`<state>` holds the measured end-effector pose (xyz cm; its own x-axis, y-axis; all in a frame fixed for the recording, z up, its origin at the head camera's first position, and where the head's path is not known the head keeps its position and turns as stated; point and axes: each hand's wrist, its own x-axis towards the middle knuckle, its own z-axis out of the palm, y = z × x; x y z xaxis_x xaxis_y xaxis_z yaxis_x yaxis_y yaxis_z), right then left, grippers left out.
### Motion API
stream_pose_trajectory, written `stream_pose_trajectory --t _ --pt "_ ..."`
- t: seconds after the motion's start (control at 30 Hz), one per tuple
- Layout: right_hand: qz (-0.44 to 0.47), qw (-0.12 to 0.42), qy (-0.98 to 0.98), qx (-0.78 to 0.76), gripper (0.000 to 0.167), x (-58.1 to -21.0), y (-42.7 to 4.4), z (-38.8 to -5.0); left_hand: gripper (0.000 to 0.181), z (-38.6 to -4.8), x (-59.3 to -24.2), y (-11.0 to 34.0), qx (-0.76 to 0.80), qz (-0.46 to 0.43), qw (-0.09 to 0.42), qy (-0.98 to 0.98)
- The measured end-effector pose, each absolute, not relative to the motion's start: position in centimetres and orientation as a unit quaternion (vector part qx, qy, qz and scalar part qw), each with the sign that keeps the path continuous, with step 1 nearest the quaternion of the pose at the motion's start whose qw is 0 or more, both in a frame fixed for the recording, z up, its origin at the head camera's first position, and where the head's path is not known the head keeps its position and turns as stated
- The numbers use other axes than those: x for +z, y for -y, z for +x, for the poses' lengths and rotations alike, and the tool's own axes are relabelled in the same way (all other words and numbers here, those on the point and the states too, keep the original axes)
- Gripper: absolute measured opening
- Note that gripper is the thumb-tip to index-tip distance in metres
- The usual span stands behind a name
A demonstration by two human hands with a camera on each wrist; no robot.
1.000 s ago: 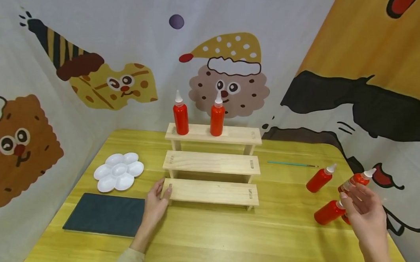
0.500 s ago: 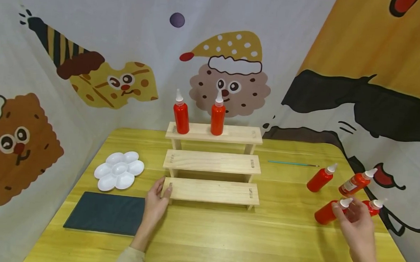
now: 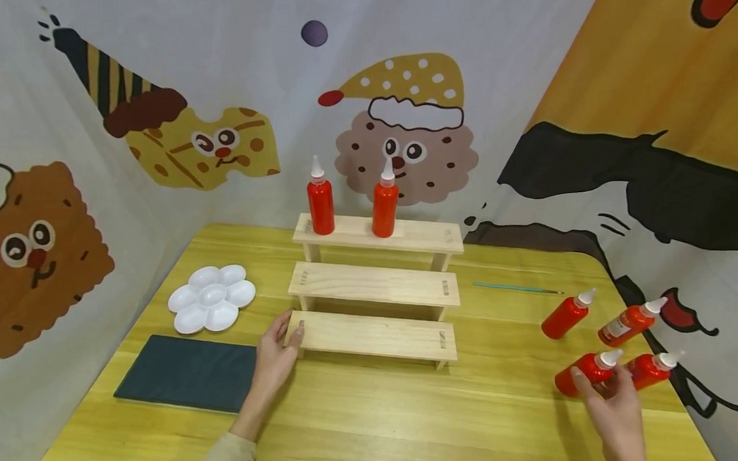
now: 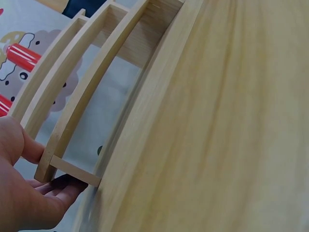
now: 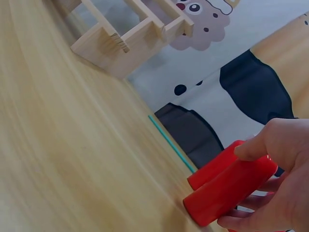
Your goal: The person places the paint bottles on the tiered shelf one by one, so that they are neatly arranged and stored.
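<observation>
A three-tier wooden display rack (image 3: 372,336) stands mid-table. My left hand (image 3: 277,358) grips the left end of its lowest step, thumb on top and fingers beneath, as the left wrist view (image 4: 29,188) shows. At the right, my right hand (image 3: 616,414) holds a red squeeze bottle (image 3: 566,381) with a white nozzle cap, thumb on one side and fingers on the other. The bottle still stands among several like it: one bottle behind (image 3: 563,319), a labelled bottle (image 3: 625,326) at back right, and another bottle (image 3: 647,371) just right, partly hidden by my hand.
Two red bottles (image 3: 321,207) stand on the rack's top step. A thin teal paintbrush (image 3: 516,288) lies right of the rack. To the left are a white flower-shaped palette (image 3: 212,295) and a dark rectangular board (image 3: 189,374). A printed cloth (image 3: 255,16) hangs behind the table.
My right hand has moved left and down, away from the right-hand bottles, and its fingers have closed around the front left bottle. The left hand stays on the rack.
</observation>
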<state>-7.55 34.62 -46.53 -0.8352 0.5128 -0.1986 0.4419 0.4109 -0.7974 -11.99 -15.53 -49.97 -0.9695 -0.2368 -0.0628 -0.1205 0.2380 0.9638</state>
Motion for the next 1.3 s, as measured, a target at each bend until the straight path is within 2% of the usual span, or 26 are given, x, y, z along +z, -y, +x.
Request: stream_pose_trajectory --t 0.53,0.73,0.93,1.17,1.3 --pt "-0.262 -0.006 0.845 0.466 0.072 -48.1 -35.5 -7.2 0.050 -11.8 -50.0 15.5 -0.611 0.120 0.050 0.781" --pt "-0.238 0.013 0.865 0.441 0.067 -48.2 -35.4 -7.1 0.050 -11.8 -50.0 15.4 -0.616 0.119 0.054 0.777" --pt "-0.250 0.015 0.860 0.444 0.066 -48.3 -35.1 -6.9 0.050 -11.9 -50.1 15.4 -0.614 0.118 0.052 0.779" --pt "-0.257 0.051 0.871 0.415 0.058 -48.1 -34.8 -6.6 0.051 -12.0 -50.3 15.5 -0.610 0.115 0.047 0.782" --pt "-0.255 0.056 0.870 0.418 0.060 -47.4 -34.5 -6.8 0.051 -12.0 -50.2 15.6 -0.608 0.111 0.049 0.785"
